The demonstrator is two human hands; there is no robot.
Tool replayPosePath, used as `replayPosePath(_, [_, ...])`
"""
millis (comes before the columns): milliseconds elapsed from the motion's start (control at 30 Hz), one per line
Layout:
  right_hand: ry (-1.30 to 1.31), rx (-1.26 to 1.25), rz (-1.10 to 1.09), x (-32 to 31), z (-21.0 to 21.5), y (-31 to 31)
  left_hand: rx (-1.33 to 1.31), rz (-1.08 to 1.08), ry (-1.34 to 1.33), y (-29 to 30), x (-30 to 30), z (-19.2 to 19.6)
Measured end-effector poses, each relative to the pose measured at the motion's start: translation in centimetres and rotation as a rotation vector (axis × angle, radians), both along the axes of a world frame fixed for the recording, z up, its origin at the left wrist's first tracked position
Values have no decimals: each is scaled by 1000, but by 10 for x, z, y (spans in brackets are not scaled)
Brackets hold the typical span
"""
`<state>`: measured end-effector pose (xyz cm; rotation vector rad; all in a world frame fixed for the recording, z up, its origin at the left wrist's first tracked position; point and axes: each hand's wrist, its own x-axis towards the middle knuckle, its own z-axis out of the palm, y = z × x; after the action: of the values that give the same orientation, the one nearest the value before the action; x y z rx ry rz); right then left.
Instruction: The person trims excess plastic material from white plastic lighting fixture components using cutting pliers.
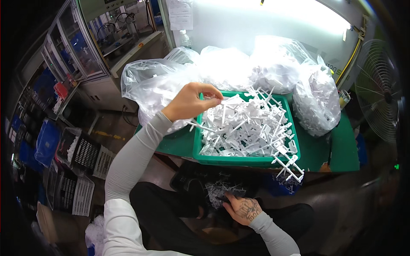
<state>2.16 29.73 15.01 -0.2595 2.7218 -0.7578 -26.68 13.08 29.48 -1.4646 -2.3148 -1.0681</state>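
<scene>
White plastic parts (244, 128) lie heaped in a green tray (247, 161) in the head view, many tangled at odd angles, with one branching cluster (291, 167) jutting over the tray's near right corner. They look light and fairly stiff, probably smooth enough to slide in dry fingers; the thin arms seem likely to bend or snap under a hard sideways pull. A pinch on a thicker stem or a flat body, rather than on a slender tip, would be the surer hold, and an interlocked piece would be better lifted gently. The left hand (191, 101) is at the tray's far left edge, thumb and forefinger drawn close; whether a part sits between them I cannot tell. The right hand (244, 210) hangs low, fingers curled beside small pale pieces (218, 190) below the table edge; its grasp is unclear.
</scene>
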Motion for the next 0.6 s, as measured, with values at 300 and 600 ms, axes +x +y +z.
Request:
replayPosePath(300, [140,-275,-150,-4,-10,3,538,156,-746,0,18,12])
replayPosePath(600, [14,-1315,-442,-20,11,-8,760,393,-84,-28,61,-30])
